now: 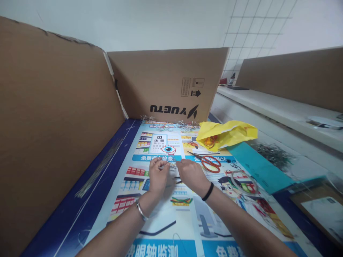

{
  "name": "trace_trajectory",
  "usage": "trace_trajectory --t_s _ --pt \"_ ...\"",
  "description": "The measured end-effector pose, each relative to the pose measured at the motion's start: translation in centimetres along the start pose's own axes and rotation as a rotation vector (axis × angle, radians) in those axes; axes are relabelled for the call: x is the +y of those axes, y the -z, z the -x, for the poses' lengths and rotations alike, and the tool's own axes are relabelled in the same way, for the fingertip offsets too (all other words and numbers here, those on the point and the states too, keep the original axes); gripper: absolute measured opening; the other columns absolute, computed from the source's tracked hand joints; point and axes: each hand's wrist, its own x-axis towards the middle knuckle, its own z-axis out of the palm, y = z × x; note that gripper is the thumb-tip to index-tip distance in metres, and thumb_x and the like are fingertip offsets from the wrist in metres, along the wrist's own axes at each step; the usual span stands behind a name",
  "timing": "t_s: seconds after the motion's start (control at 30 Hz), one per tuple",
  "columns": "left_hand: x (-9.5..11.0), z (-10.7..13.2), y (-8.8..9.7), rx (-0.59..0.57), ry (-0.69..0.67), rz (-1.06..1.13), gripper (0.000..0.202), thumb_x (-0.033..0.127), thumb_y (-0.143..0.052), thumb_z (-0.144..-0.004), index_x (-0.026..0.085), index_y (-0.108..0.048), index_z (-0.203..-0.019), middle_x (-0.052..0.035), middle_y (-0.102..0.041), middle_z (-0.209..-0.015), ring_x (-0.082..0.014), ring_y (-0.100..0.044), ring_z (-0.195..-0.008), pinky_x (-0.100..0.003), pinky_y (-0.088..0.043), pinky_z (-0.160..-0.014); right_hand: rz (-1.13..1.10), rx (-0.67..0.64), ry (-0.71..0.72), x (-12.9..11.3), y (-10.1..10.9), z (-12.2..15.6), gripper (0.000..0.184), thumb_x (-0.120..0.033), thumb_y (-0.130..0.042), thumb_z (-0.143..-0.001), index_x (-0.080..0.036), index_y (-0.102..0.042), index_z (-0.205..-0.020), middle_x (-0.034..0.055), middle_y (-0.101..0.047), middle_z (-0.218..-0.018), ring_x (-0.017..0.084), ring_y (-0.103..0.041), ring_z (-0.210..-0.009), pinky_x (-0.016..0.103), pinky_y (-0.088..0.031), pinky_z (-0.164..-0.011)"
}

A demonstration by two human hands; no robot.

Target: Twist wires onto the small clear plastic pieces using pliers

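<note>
My left hand is closed, its thumb and fingers bent together above the printed sheet. Beside it my right hand is also closed, knuckles up, with a black band on the wrist. Between the fingertips of both hands shows a small tangle of thin silvery wire, too fine and partly covered to make out its shape. To the right of my right hand lie scissors with red handles, blades pointing left. Green, yellow and red strands lie on the sheet below my hands.
Cardboard panels wall off the left and back. A bundle of thin wires lies at left, silvery scraps at the back. On the right are a yellow bag, a dark wire heap and a pale coil.
</note>
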Motion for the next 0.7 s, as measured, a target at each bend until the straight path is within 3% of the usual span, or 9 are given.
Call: trace_trajectory --t_s 0.23,0.53,0.7 --pt "0.0 0.2 -0.1 -0.043 -0.035 0.012 0.011 0.02 -0.06 -0.073 0.019 -0.064 -0.063 -0.0064 -0.058 -0.089 -0.0226 -0.049 -0.107 -0.038 -0.038 -0.096 -0.007 0.066 -0.001 -0.1 -0.9 0.1 0.025 -0.021 -0.041 -0.091 -0.018 -0.061 -0.078 0.0048 -0.063 -0.077 0.016 -0.058 -0.072 0.026 -0.032 -0.058" --pt "-0.1 0.4 -0.2 -0.046 -0.037 0.028 0.01 0.019 -0.06 -0.072 0.02 -0.063 -0.063 -0.0059 -0.06 -0.085 -0.0236 -0.049 -0.105 -0.039 -0.038 -0.095 0.005 0.199 0.112 -0.3 -1.1 0.5 0.018 -0.014 -0.045 -0.089 -0.018 -0.062 -0.091 0.0041 -0.063 -0.074 0.016 -0.058 -0.072 0.026 -0.035 -0.062" --pt "-0.1 0.5 -0.2 -0.038 -0.041 0.038 0.011 0.019 -0.059 -0.073 0.02 -0.063 -0.063 -0.0051 -0.061 -0.081 -0.0236 -0.051 -0.103 -0.039 -0.038 -0.094 -0.059 0.192 0.071 -0.7 -1.5 0.6 0.018 -0.018 -0.044 -0.09 -0.02 -0.06 -0.098 0.0023 -0.065 -0.074 0.015 -0.059 -0.068 0.025 -0.034 -0.057"
